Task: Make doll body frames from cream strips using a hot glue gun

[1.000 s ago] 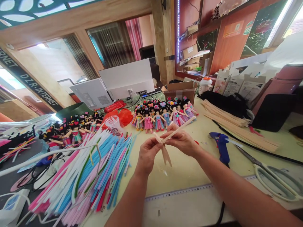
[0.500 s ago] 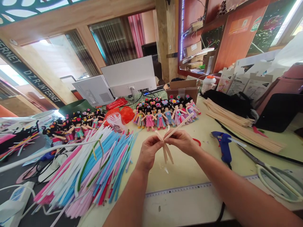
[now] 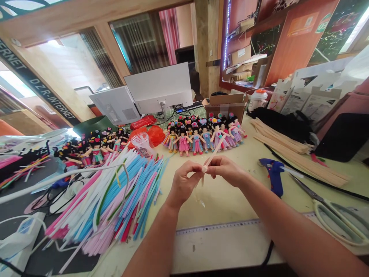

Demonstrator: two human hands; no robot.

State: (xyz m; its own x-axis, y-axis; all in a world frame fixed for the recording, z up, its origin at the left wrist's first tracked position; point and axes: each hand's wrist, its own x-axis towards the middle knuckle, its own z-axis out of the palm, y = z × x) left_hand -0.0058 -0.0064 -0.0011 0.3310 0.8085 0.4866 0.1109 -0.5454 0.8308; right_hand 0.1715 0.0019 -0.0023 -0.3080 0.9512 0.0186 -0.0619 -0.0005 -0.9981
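My left hand [image 3: 184,181] and my right hand [image 3: 225,169] meet above the pale yellow tabletop [image 3: 230,200], both pinched on thin wooden sticks [image 3: 212,156]. The sticks slant up and to the right from my fingertips, and a short end points down between the hands. The lower part of the sticks is hidden by my fingers. Behind the hands stands a row of small dolls [image 3: 201,136] in coloured dresses.
A big heap of coloured pipe cleaners [image 3: 115,200] lies to the left. A blue glue gun [image 3: 272,173], scissors [image 3: 334,213] and a pile of wooden sticks [image 3: 296,154] lie to the right. A ruler [image 3: 225,227] runs along the near edge. More dolls [image 3: 89,148], a plastic cup [image 3: 142,145], a cardboard box [image 3: 226,105] and a monitor [image 3: 160,90] stand further back.
The crossed sticks have been brought together into a closer bundle between my fingers, and both hands have moved slightly up. The view has shifted a little.
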